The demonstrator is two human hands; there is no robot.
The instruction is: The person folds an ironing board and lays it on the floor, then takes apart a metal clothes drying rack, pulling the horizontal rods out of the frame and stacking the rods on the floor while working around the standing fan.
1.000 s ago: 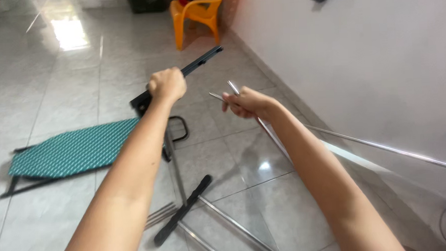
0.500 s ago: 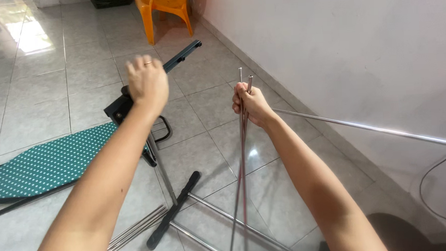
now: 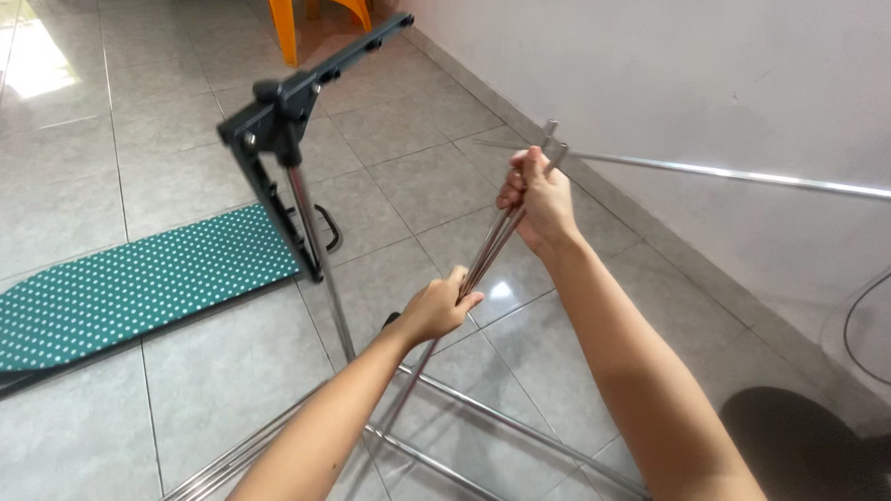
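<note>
Both hands on the same bundle of thin metal rods point(image 3: 490, 241). Right hand point(image 3: 536, 201) is closed around the upper part, just below the rod tips, which stick out above the fist. Left hand point(image 3: 433, 309) is closed around the bundle lower down, fingers wrapped, thumb on top. Rods run diagonally, top end up-right, lower end down-left toward the floor frame.

Landmark: upright chrome pole point(image 3: 318, 258) with the black plastic bracket point(image 3: 281, 117) on top.
- Rod bundle: right of the pole, held clear of the floor, tilted, not touching the pole as far as I can tell.
- Black bar point(image 3: 362, 48): extends from the bracket up and right, away from the camera.
- Second black bar point(image 3: 276, 213): hangs from the bracket down along the pole's left side.
- Ironing board point(image 3: 117, 290), green with white dots: flat on the tiled floor point(image 3: 161, 163), left of the pole.
- Chrome base tubes point(image 3: 493, 429): on the floor below the pole, running under both forearms.
- Orange plastic chair point(image 3: 320, 10): well behind the pole, near the wall.
- Long chrome rod point(image 3: 753, 177): right of the pole, past the right hand, along the white wall point(image 3: 708, 69).
</note>
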